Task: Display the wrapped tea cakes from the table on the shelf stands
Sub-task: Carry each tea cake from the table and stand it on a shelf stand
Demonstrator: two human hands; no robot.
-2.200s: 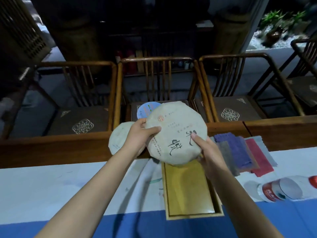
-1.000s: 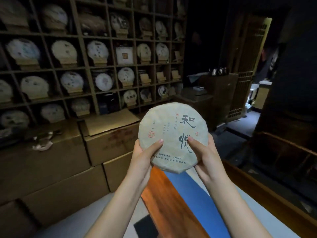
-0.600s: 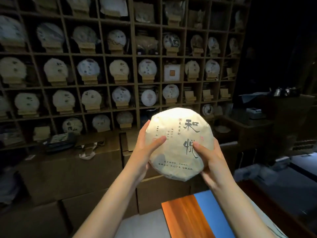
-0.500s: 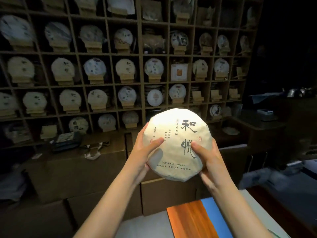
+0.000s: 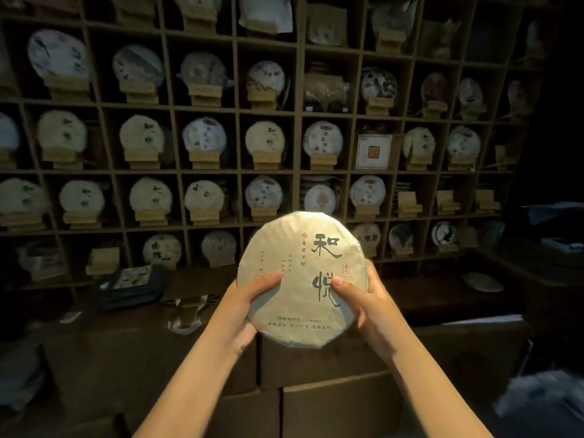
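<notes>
I hold a round tea cake (image 5: 303, 276) wrapped in pale paper with black calligraphy, upright and facing me, in front of the shelf. My left hand (image 5: 249, 301) grips its left edge, thumb on the face. My right hand (image 5: 360, 298) grips its right edge, thumb on the calligraphy. The dark wooden shelf (image 5: 237, 172) fills the background, most cubbies holding a wrapped cake on a small wooden stand. Bare stands (image 5: 409, 203) sit in cubbies at the right, and another bare stand (image 5: 102, 260) is at lower left.
Stacked cardboard boxes (image 5: 331, 403) stand between me and the shelf base. A dark folded bundle (image 5: 132, 286) and loose paper lie on the box tops at left. A dark cabinet with a plate (image 5: 482, 281) is at right.
I have turned from the table to face the shelf, carrying the cake in both hands. The shelf has come closer and now fills the view; the table edge has dropped out of sight.
</notes>
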